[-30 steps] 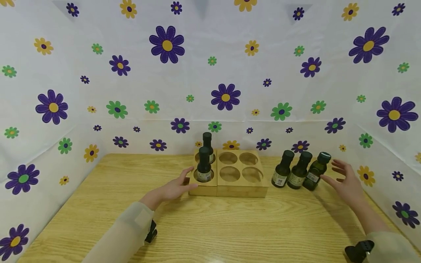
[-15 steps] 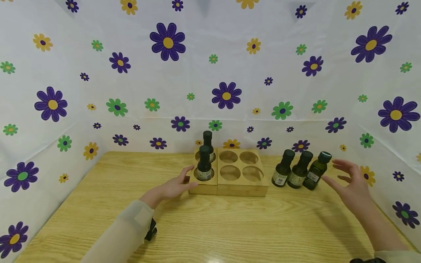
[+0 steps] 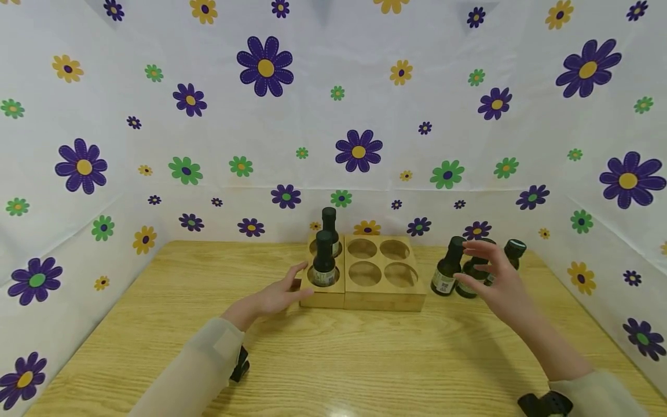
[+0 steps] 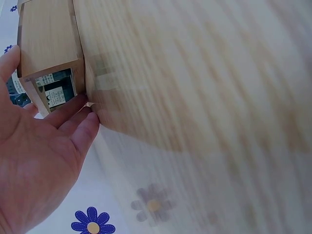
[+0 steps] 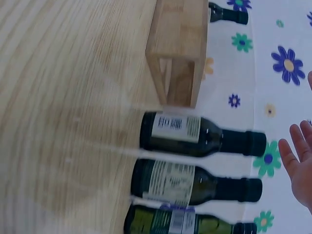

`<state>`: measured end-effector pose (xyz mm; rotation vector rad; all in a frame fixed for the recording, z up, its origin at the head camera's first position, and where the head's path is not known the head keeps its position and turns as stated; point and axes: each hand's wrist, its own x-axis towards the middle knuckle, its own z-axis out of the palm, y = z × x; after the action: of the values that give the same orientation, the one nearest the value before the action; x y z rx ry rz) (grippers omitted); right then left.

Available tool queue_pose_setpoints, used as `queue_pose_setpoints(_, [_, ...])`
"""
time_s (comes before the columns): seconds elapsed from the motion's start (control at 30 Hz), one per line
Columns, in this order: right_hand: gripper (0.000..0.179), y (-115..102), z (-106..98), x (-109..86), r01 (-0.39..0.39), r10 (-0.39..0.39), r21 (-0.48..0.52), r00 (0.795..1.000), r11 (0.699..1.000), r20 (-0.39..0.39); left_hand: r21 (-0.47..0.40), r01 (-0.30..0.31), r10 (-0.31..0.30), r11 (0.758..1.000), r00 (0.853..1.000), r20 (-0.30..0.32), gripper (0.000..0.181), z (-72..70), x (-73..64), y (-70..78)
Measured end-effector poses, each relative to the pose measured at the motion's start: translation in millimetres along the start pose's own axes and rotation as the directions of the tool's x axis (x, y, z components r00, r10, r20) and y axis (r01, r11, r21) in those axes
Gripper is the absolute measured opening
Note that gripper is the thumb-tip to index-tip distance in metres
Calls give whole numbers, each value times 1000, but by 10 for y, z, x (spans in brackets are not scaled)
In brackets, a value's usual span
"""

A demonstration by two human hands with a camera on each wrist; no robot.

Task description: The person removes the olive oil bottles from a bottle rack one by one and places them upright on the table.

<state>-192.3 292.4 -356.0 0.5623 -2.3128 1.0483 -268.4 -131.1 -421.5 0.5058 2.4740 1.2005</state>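
Middle bottle (image 5: 197, 184): part-hidden from head; whole from right wrist

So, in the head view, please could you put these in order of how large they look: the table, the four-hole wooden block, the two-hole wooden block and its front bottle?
1. Table
2. Four-hole wooden block
3. Two-hole wooden block, partly covered
4. Front bottle, its lower part hidden in the hole

A pale wood-grained table (image 3: 333, 353) bears a wooden holder (image 3: 383, 302) at its far middle and three dark bottles (image 5: 195, 183) standing upright to the right.
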Motion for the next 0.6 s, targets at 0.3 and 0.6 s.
queue_pose_setpoints(0.3, [60,-159,445,185,46,-57,109,993,993,102,11,17,-17,1000,1000,-3,79,-12,1,-15])
queue_pose_setpoints(0.6, [60,-216,899,358,-17,-24,218,983,976,184,11,20,-20,1000,1000,6,79,-12,16,-19])
